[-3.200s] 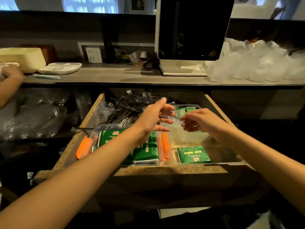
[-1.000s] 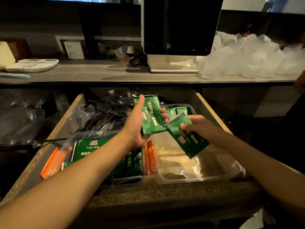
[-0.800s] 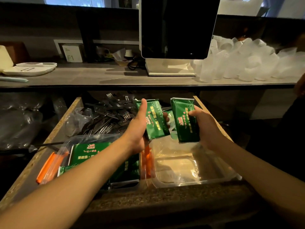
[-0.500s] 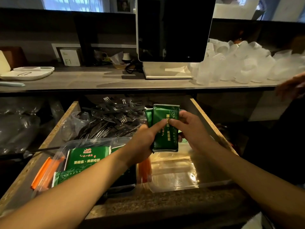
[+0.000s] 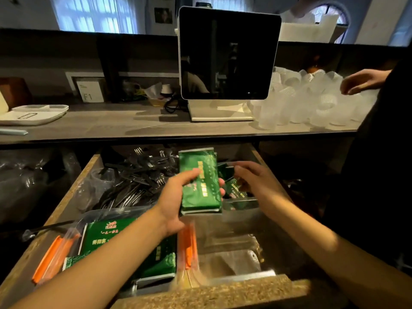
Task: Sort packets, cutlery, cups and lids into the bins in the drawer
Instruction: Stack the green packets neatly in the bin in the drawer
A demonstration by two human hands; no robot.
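Left hand (image 5: 178, 197) clamped on stack of green packets (image 5: 199, 181), thumb across front face, fingertips wrapped round right edge. Stack upright, long axis running away from camera/upward, held above drawer (image 5: 66, 197) between the bins. Right hand (image 5: 256, 181) just beside, to the right and slightly behind stack, fingers curled down over more green packets (image 5: 234, 190) in rear right clear bin (image 5: 252, 202); pinching one or only reaching, cannot tell, dark and partly hidden by stack. Hands near each other, not touching.

Front right clear bin (image 5: 263, 275) directly below and toward camera from both hands, looks bare of packets. Front left clear bin (image 5: 142, 283) already holding flat green packets (image 5: 107, 235), orange-handled items (image 5: 187, 246) along its right side, another orange piece (image 5: 49, 259) at left. Black plastic forks (image 5: 133, 181) heaped in rear left of drawer, left of held stack.

Key relation: loose packets lying right of and behind held stack, right hand nearer, so likely gathering them onto stack with right hand. Drop target probably one of the front bins, pulling back toward body; front left bin nearer left hand. Held stack vertical, bins' packets flat, so tilt needed before setting down.

Counter (image 5: 111, 123) above with frosted cups (image 5: 312, 99) at right, another person's hand (image 5: 361, 84) on them; tablet screen (image 5: 227, 54) centre; white tray (image 5: 33, 113) left.
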